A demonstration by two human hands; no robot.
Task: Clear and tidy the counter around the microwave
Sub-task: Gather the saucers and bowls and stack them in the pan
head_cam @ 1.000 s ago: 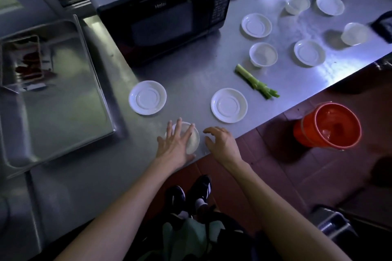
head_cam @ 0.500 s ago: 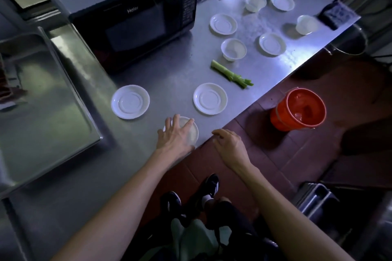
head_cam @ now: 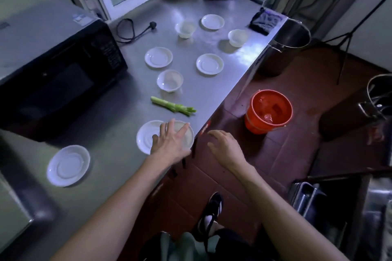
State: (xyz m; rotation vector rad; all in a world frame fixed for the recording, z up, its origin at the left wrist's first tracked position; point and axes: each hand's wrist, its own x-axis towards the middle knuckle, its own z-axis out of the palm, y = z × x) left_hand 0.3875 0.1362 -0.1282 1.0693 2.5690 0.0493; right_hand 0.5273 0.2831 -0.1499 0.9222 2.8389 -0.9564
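My left hand point(head_cam: 169, 141) lies spread, fingers straight, over a white saucer point(head_cam: 144, 140) near the steel counter's point(head_cam: 110, 125) front edge; a small white bowl seems to sit under the palm, mostly hidden. Off the counter edge, my right hand point(head_cam: 224, 147) hovers with loosely curled fingers and holds nothing. Another saucer point(head_cam: 67, 165) lies to the left. A green vegetable stalk point(head_cam: 172, 107) lies just beyond my left hand. The black microwave point(head_cam: 59, 74) stands at the left.
Farther back are three small bowls point(head_cam: 169, 80) point(head_cam: 185, 28) point(head_cam: 237, 37) and three saucers point(head_cam: 158, 57) point(head_cam: 209, 63) point(head_cam: 212, 21). A power plug point(head_cam: 152, 24) lies behind the microwave, a dark cloth point(head_cam: 265, 22) at the far corner. An orange bucket point(head_cam: 268, 111) stands on the floor.
My left hand, earlier on the small bowl at the counter edge, has shifted onto the nearby saucer, and the bowl no longer shows at the edge. The view swung right.
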